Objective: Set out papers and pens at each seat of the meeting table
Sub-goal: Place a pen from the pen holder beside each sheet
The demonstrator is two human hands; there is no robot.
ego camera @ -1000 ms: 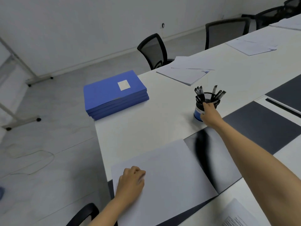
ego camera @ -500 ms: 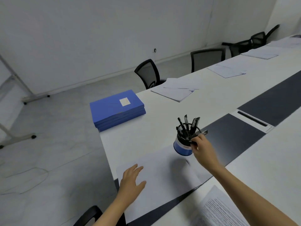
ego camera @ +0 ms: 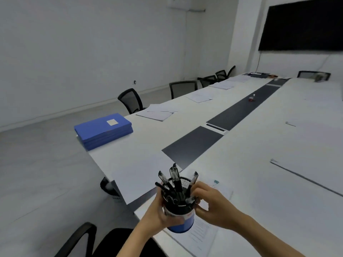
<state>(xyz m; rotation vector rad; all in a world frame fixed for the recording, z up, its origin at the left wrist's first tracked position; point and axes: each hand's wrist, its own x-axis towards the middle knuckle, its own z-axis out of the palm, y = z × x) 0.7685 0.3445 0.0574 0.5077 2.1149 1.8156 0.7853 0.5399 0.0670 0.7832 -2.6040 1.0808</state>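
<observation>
Far left of the pen cup (ego camera: pixel 179 214) and beyond it, a stack of blue folders (ego camera: pixel 104 130) lies on the corner of the white worktop (ego camera: pixel 148 141). Low and left of the pen cup, a black chair (ego camera: pixel 74 240) shows its curved arm. Just beyond the pen cup and a little left, a blank sheet (ego camera: pixel 141 175) lies flat at the worktop's near edge.

My left hand (ego camera: pixel 157 216) grips the pen cup from its left side, fingers curled round the black mesh wall. The pen cup is right in front of me at the near edge, with a blue band at its base and black pens (ego camera: pixel 174 175) standing out of it at angles. Whether its base rests on the worktop I cannot tell.

My right hand (ego camera: pixel 213 206) grasps the pen cup at the right of its rim, fingers bent over the top and thumb below. Whether a pen is caught in that pinch too I cannot tell.

Under and right of the pen cup lies a printed paper (ego camera: pixel 202 230), with a small binder clip (ego camera: pixel 215 182) at its far edge. Beyond the pen cup, a dark strip (ego camera: pixel 193 145) runs down the worktop's middle, and sets of papers (ego camera: pixel 157 115) lie at the seats along the left side beyond the folders. Well right of the pen cup lie more white sheets (ego camera: pixel 306 173). Far beyond and right, a black screen (ego camera: pixel 300 25) hangs on the wall.
</observation>
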